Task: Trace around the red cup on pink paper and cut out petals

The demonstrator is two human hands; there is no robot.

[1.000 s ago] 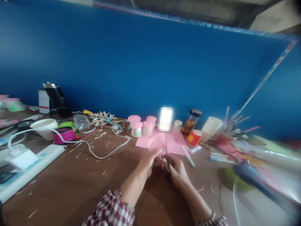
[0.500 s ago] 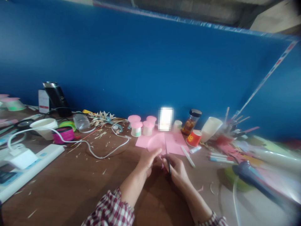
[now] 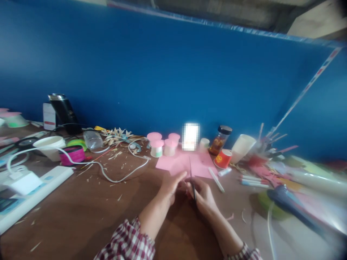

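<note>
My left hand [image 3: 173, 186] is closed on a rounded piece of pink paper [image 3: 180, 165], its thumb lying along the near edge. In my right hand [image 3: 203, 195] is a pair of scissors [image 3: 193, 187] with dark handles; the thin blades point away from me along the paper's right side. Both hands are close together over the brown table [image 3: 130, 216]. Beyond them lies a flat pink sheet [image 3: 204, 164], partly covered by the held piece. Paper cups [image 3: 156, 148] topped with pink discs stand just behind the sheet. My fingertips are partly hidden.
A white marker [image 3: 217, 180], a red paper cup [image 3: 223, 159] and a dark-lidded jar [image 3: 220, 140] are right of the sheet. At far right is a blue glue gun [image 3: 292, 207]. A white cable [image 3: 108, 177] and power strip [image 3: 48, 184] occupy the left.
The held pink paper and scissors have shifted very slightly, and the small pink bit below the hands shows less. Both hands keep nearly the same place and grip.
</note>
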